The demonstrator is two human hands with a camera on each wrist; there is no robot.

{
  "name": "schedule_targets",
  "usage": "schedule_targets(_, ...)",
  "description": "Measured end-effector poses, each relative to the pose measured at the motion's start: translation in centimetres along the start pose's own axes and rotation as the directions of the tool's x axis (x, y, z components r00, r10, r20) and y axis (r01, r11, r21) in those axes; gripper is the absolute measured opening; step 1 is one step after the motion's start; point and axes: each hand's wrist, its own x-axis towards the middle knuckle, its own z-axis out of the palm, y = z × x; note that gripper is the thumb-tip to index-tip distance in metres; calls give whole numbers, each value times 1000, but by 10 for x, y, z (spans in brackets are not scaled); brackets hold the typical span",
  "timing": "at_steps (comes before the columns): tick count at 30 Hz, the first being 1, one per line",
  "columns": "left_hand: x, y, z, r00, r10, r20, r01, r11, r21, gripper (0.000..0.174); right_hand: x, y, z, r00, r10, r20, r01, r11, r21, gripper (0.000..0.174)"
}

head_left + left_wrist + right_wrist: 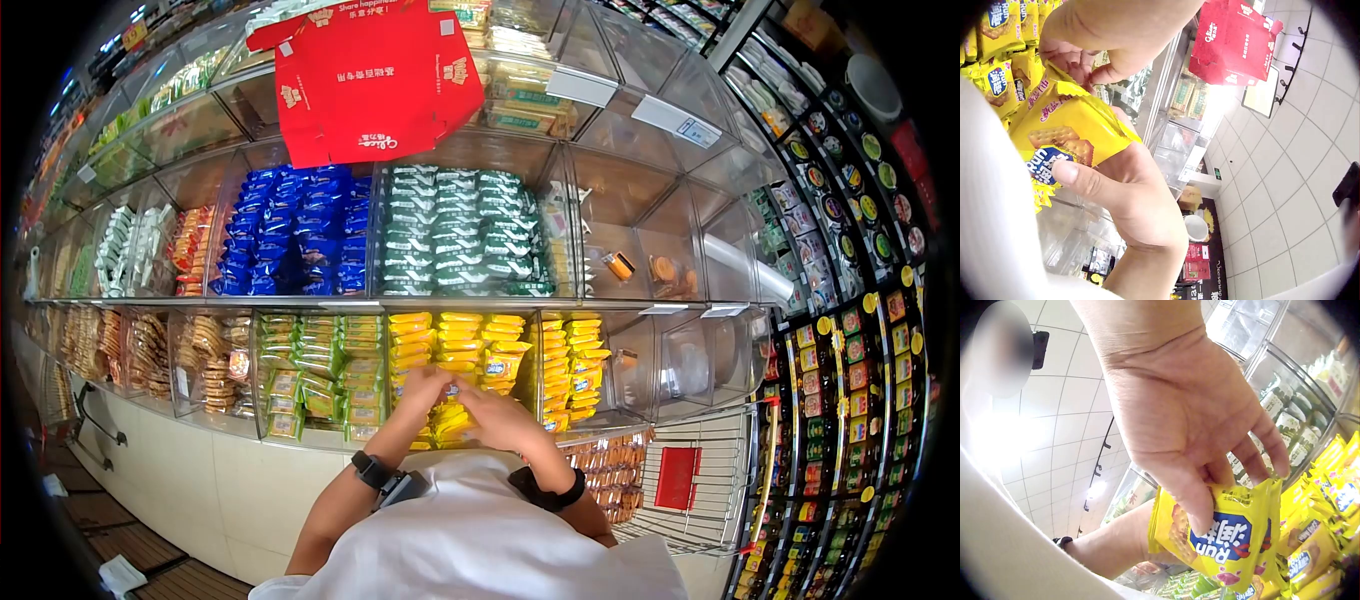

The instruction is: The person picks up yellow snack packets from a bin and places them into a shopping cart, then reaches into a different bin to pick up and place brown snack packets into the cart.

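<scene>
A yellow pack (1079, 128) with cookies and a blue spot on its front was held up, tilted, over a heap of yellow packs (460, 345), right in front of a white shirt (480, 540). Part of what looked like one more pack could be seen just behind it. The yellow pack was pinched in the grip of the right hand (502, 415), with the thumb pressed on the printed front. Its top edge was touched by the left hand (425, 388), whose fingers were bent; whether anything was squeezed in that grip could not be told. Black bands (370, 468) were worn on both wrists. The heap was held in one of many clear bins (690, 350), and other yellow packs (573, 365) were stacked in the next bin to the right. On the left, light green packs (318, 370) were lined up, and past those, round brown cookies (207, 350) were piled. In the row above, blue packs (262, 230) and dark green and white packs (410, 230) were placed side by side. Higher up, a big red card sign (380, 95) was seen, with pale writing printed on it. A wire cart (715, 480) with a red panel (678, 478) was parked low on the right, and small bright goods (855, 350) were set out in rows farther right.
</scene>
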Motion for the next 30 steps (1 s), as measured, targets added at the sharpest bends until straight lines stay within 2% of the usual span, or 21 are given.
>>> schedule_targets(15, 1, 1, 0, 1000, -16, 4, 16, 1000, 21, 9, -1, 0, 0, 999, -33, -16, 33, 999, -28, 63)
schedule_targets(21, 0, 2, 1, 1000, -10, 4, 10, 1000, 8, 9, -1, -3, -4, 1000, 6, 22, -5, 1000, -25, 64)
schedule_targets(24, 2, -1, 1, 1000, -12, 3, 12, 1000, -18, 9, -2, 1, 3, 989, -78, -123, 79, 997, 3, 51)
schedule_targets(30, 6, -5, 0, 1000, -17, 23, 17, 1000, -9, 9, -1, 1, 3, 993, -61, -99, 62, 998, 13, 51)
